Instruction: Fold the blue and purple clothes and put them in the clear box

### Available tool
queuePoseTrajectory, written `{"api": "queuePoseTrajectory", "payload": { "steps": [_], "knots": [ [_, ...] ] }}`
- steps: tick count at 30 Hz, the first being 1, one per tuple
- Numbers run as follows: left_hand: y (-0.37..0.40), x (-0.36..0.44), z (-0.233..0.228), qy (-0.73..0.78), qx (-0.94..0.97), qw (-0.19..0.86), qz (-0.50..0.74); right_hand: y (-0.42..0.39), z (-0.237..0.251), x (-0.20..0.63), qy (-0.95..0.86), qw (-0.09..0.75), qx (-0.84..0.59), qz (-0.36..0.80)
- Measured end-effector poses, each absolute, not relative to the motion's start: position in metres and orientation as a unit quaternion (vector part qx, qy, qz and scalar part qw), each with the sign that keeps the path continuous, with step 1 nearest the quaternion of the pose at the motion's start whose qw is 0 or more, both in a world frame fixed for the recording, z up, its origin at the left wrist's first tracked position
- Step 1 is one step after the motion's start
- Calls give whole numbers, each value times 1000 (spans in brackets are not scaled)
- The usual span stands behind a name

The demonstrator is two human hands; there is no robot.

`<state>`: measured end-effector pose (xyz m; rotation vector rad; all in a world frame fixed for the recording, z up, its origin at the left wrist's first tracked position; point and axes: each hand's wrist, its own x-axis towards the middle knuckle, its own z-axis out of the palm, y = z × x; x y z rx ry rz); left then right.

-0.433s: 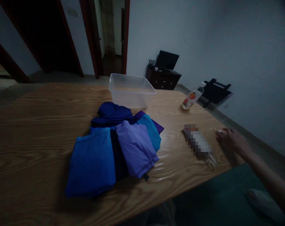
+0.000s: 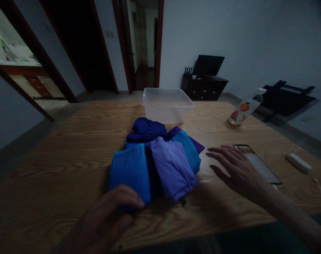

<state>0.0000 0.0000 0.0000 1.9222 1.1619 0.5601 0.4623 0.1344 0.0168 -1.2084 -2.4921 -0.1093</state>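
The left hand [image 2: 107, 215] is resting its fingertips on the near edge of the pile of folded blue cloths [image 2: 155, 162] lying mid-table [image 2: 57, 148], grasping nothing, while the right hand [image 2: 237, 169] is hovering open, fingers spread, between the pile and a phone [image 2: 261, 165] (a clear tub [image 2: 167, 104] is sitting behind).

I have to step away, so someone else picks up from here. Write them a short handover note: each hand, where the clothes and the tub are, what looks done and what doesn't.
Left hand: open, fingertips on the near edge of the blue garment.
Right hand: open, fingers spread, just above the table between the clothes pile and the phone.
The pile sits mid-table, roughly folded, several blue and purple pieces overlapping.
The clear tub stands right behind the pile, with no clothes in it.
Done: pieces look folded. Not done: nothing is in the tub, neither hand grips anything.
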Motion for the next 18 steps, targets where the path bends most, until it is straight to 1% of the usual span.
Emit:
{"api": "queuePoseTrajectory", "payload": {
  "steps": [1,3,5,7,9,13,16,18],
  "knots": [
    [17,0,3,501,758,335,248,132,14,442,-896,181,-405,-5],
    [51,3,6,529,781,210,256,134,7,413,-907,177,-379,49],
    [80,6,6,529,806,137,227,146,1,394,-908,180,-368,84],
    [104,9,6,524,822,112,194,163,0,378,-907,198,-359,95],
    [122,14,10,510,837,96,177,184,4,362,-909,227,-342,76],
    [148,38,30,456,873,63,160,233,19,334,-911,271,-309,-43],
    [175,60,42,445,880,77,146,281,29,320,-885,271,-359,-120],
    [201,70,42,450,876,89,147,314,31,316,-860,251,-424,-133]
  ]
}}
